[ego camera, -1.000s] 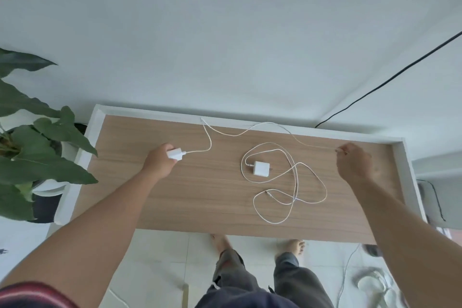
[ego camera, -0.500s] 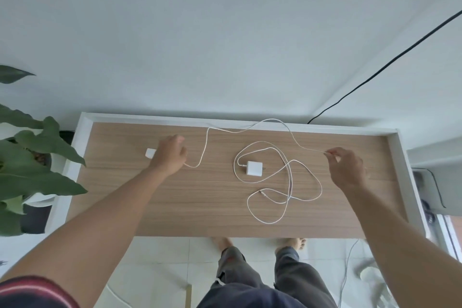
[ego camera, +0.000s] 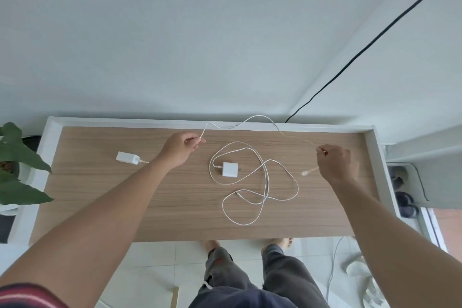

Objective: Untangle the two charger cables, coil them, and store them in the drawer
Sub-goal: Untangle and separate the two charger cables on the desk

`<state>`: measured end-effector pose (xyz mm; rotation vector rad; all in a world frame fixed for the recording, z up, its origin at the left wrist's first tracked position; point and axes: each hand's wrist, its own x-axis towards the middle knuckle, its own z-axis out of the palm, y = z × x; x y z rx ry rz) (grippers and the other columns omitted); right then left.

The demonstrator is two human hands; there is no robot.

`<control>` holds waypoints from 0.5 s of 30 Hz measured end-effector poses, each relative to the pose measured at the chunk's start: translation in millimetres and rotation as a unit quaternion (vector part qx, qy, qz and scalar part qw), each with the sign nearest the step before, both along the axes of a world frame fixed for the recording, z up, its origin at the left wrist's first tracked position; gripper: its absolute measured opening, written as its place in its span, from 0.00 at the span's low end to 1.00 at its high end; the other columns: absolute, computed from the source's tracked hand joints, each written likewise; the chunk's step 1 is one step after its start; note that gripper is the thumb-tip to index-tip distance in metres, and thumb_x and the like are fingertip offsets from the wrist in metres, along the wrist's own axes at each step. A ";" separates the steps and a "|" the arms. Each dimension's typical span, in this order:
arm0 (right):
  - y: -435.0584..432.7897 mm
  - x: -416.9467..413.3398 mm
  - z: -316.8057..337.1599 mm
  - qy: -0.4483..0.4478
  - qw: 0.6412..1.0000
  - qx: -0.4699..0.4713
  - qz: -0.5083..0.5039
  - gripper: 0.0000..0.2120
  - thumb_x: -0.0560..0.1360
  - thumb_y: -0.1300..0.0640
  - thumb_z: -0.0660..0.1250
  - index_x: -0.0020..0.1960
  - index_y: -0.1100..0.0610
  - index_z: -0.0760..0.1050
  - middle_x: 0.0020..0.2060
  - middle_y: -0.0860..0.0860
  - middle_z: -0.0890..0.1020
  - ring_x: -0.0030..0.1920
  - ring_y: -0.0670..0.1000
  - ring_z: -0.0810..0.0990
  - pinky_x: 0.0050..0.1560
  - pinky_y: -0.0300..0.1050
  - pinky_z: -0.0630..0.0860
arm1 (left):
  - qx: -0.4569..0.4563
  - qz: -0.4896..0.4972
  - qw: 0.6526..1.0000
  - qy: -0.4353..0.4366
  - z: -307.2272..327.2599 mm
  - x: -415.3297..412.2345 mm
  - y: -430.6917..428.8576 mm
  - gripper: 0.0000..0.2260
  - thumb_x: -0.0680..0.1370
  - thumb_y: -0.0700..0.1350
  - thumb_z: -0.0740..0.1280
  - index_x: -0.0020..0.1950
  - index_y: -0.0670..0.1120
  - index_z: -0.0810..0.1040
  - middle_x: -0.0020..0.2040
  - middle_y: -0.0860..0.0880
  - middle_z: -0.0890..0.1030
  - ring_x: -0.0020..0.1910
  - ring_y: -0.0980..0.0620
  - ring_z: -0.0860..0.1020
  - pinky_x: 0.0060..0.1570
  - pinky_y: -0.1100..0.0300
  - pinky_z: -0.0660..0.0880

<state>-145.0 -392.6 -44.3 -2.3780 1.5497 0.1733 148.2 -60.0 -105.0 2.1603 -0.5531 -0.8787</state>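
The first cable [ego camera: 252, 119] hung clear along the far edge of the desk [ego camera: 100, 207], pinched by the left hand [ego camera: 180, 149] and the right hand [ego camera: 336, 165], its charger block [ego camera: 127, 157] near the left edge, while the second cable [ego camera: 265, 182] lay looped mid-desk: seemingly untangled, neither coiled nor stored

1. A wood-grain tabletop [ego camera: 100, 202] with a raised white rim carries two chargers.
2. A square white charger [ego camera: 230, 169] lies near the middle, its cable [ego camera: 241, 224] looping loosely around and in front of it.
3. A second white charger [ego camera: 127, 157] lies well to the left of the square one.
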 end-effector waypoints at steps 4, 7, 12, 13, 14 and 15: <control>-17.1 -6.5 -2.3 -0.006 0.999 -0.012 -0.035 0.14 0.85 0.56 0.60 0.54 0.54 0.85 0.47 0.59 0.86 0.45 0.64 0.80 0.43 0.52 0.77 | 0.010 -0.033 0.995 -0.092 -5.0 -5.5 -5.9 0.10 0.86 0.44 0.69 0.56 0.53 0.91 0.45 0.51 0.86 0.42 0.47 0.79 0.43 0.55 0.70; -29.5 -10.8 -5.4 -0.018 0.999 0.026 -0.021 0.25 0.86 0.61 0.58 0.82 0.52 0.69 0.73 0.60 0.79 0.66 0.66 0.79 0.50 0.54 0.74 | 0.026 -0.038 0.988 -0.150 -16.0 -6.3 -13.9 0.09 0.85 0.44 0.71 0.57 0.55 0.91 0.44 0.46 0.79 0.45 0.45 0.78 0.46 0.50 0.73; -43.6 -24.1 -19.4 -0.041 0.990 0.131 0.024 0.40 0.83 0.68 0.59 0.90 0.53 0.46 0.88 0.58 0.58 0.85 0.64 0.62 0.78 0.52 0.65 | 0.068 0.016 0.973 -0.221 -30.7 -18.5 -26.4 0.09 0.83 0.45 0.74 0.62 0.53 0.89 0.55 0.46 0.77 0.58 0.40 0.77 0.60 0.45 0.78; -45.4 -28.0 -24.7 -0.026 0.989 0.142 0.032 0.39 0.84 0.66 0.60 0.90 0.53 0.47 0.87 0.60 0.60 0.84 0.65 0.63 0.78 0.54 0.65 | 0.070 0.031 0.966 -0.246 -30.0 -24.0 -29.7 0.09 0.83 0.44 0.74 0.63 0.51 0.88 0.55 0.45 0.77 0.58 0.39 0.76 0.60 0.45 0.78; -46.2 -32.6 -30.8 -0.012 0.988 0.149 0.044 0.38 0.84 0.64 0.61 0.90 0.55 0.48 0.85 0.62 0.64 0.82 0.66 0.65 0.78 0.56 0.65 | 0.060 0.044 0.958 -0.276 -27.7 -30.4 -33.1 0.08 0.83 0.43 0.73 0.62 0.49 0.87 0.55 0.45 0.78 0.57 0.39 0.77 0.59 0.44 0.78; -45.1 -36.6 -35.3 -0.002 0.986 0.156 0.052 0.37 0.85 0.62 0.62 0.90 0.56 0.50 0.83 0.63 0.67 0.81 0.67 0.67 0.78 0.57 0.65 | 0.036 0.045 0.952 -0.300 -25.0 -37.7 -36.1 0.07 0.82 0.43 0.73 0.60 0.47 0.85 0.53 0.46 0.79 0.55 0.41 0.78 0.56 0.44 0.79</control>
